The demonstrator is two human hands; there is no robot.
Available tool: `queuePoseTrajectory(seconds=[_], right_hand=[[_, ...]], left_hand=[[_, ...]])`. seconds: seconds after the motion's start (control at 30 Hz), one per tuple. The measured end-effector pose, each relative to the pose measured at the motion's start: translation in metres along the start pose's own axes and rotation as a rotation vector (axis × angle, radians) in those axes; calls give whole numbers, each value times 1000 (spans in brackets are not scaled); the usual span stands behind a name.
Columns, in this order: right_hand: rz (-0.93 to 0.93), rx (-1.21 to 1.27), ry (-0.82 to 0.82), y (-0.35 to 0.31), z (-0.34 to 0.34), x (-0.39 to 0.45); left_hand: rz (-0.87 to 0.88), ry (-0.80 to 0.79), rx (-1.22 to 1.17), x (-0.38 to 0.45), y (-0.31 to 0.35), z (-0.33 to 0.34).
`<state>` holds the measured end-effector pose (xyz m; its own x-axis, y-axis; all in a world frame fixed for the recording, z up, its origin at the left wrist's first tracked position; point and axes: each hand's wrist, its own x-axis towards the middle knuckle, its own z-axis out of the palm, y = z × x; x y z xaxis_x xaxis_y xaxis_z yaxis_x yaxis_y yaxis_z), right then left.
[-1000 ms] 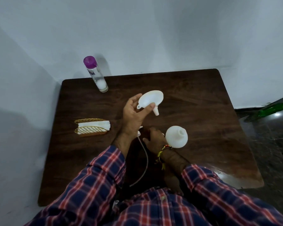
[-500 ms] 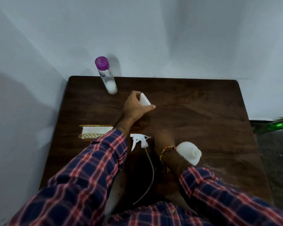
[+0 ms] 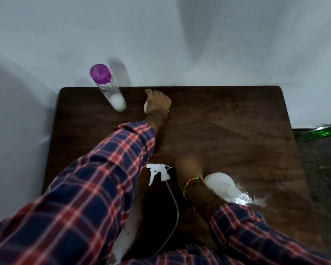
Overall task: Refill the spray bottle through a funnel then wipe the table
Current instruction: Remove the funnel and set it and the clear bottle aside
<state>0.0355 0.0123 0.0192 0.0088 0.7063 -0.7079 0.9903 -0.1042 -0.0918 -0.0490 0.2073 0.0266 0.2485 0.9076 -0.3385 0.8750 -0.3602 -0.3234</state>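
My left hand (image 3: 158, 102) reaches to the far side of the dark wooden table (image 3: 237, 131) and closes over the white funnel (image 3: 145, 109), of which only slivers show under the palm. The purple-capped clear bottle (image 3: 111, 90) stands just left of that hand. The white spray head (image 3: 158, 173) with its thin tube lies on the table near me. My right hand (image 3: 187, 168) rests blurred on the table between the spray head and the white spray bottle body (image 3: 221, 183), which stands beside my wrist. Its fingers cannot be made out.
A pale wall runs along the table's far and left edges. A bright glare patch (image 3: 246, 199) shows on the table by the spray bottle body. A green bottle (image 3: 329, 131) lies on the dark floor to the right. My plaid left sleeve (image 3: 96, 178) covers the table's left part.
My left hand has carried the funnel from the table's middle to the far edge, beside the purple-capped bottle. The napkin holder is now hidden under my sleeve. The right hand stays put.
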Motion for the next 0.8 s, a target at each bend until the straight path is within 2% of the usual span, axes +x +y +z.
queuePoseTrajectory(seconds=[0.17, 0.37, 0.47, 0.53, 0.6, 0.7, 0.8], right_hand=[[-8, 5, 1, -2, -4, 0], [-10, 42, -12, 0, -5, -5], [-20, 54, 12, 4, -5, -8], [-23, 61, 34, 5, -3, -10], [-16, 67, 50, 3, 1, -13], [25, 126, 117, -3, 8, -19], [66, 267, 298, -14, 14, -25]], left_hand=[[-9, -19, 8, 5, 5, 10], [31, 104, -22, -14, -5, 6], [43, 242, -245, -48, -6, 8], [4, 374, -451, -82, -6, 16], [-49, 439, -633, -121, -3, 28], [-158, 457, -856, -180, 7, 56], [-279, 370, -1006, -231, 17, 86]])
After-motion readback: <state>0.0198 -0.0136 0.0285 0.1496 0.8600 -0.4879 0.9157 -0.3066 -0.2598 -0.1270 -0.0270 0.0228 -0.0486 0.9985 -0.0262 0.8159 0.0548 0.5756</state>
